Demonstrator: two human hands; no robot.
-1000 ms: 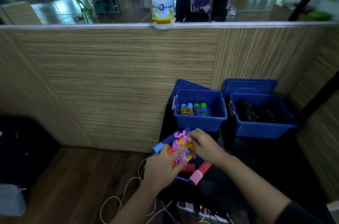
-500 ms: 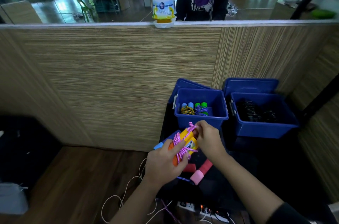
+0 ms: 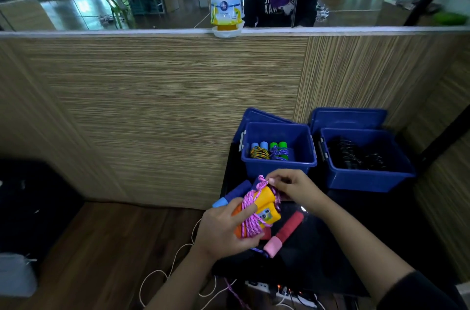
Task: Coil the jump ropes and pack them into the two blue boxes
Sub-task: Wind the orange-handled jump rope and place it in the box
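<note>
- We've got our left hand (image 3: pixel 223 227) wrapped around a jump rope bundle (image 3: pixel 256 210): two yellow-orange handles side by side with pink cord (image 3: pixel 250 220) wound around them. Fingers curl over the lower end, with one fingertip poking through the cord loops.
- Our right hand (image 3: pixel 292 186) is up at the top end of the bundle, thumb and fingertips pinching the loose end of the pink cord where it sticks up in a little loop.
- The bundle is held in the air over a black surface (image 3: pixel 318 253), just in front of the left blue box (image 3: pixel 278 148).
- That left box is open and has two coiled ropes in it: one with blue handles (image 3: pixel 259 150) and dark yellow cord, one with green handles (image 3: pixel 279 150) and purple cord, side by side against the near wall.
- The right blue box (image 3: pixel 366 157) sits just beside it, also open, with dark coiled stuff inside, too dark for us to tell exactly what.
- Each box has a blue lid propped up behind it against the wood-grain wall (image 3: pixel 152 106).
- Under our hands on the black surface: a rope handle with a pink and red grip (image 3: pixel 283 237), and a blue handle (image 3: pixel 231 196) peeking out behind the left hand.
- White cables (image 3: pixel 178 266) trail on the wooden floor, and a power strip (image 3: pixel 279 292) lies at the bottom edge.
</note>
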